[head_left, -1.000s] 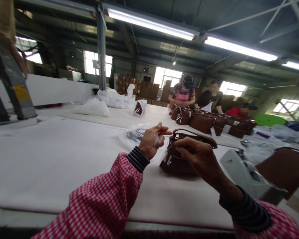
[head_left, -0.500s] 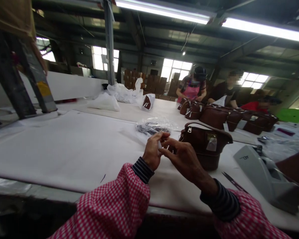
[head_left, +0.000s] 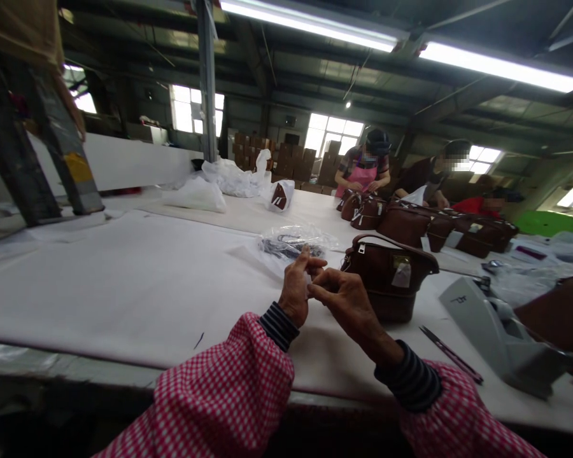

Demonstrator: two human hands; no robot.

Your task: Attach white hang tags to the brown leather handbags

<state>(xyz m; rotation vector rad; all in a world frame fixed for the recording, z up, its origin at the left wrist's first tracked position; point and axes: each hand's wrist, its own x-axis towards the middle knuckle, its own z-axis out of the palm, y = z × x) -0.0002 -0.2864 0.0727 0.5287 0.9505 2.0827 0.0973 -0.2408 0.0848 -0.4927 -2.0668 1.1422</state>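
Above the table's front part, my left hand [head_left: 295, 287] is closed, with its fingers curled toward the other hand. A small white piece [head_left: 309, 278], thin like paper or film, shows between both hands and is mostly hidden by fingers. Thumb and forefinger of my right hand [head_left: 347, 301] pinch at this piece. Just behind the right hand stands a dark brown handbag [head_left: 391, 280] with a top handle, a zip pull and a covered metal plate on its front. Past the left hand lies a clear plastic bag [head_left: 291, 243] with dark cord-like things inside.
A grey tape dispenser [head_left: 501, 343] stands at the right, beside a slim pointed tool [head_left: 451, 354]. Several brown bags [head_left: 410, 226] line the far side, where co-workers [head_left: 365, 168] stand. White wrapping [head_left: 239, 177] lies at the back of the white table [head_left: 114, 280].
The hands stay close together over the same spot. My right fingers have drawn into a tighter pinch, and the view has shifted slightly.
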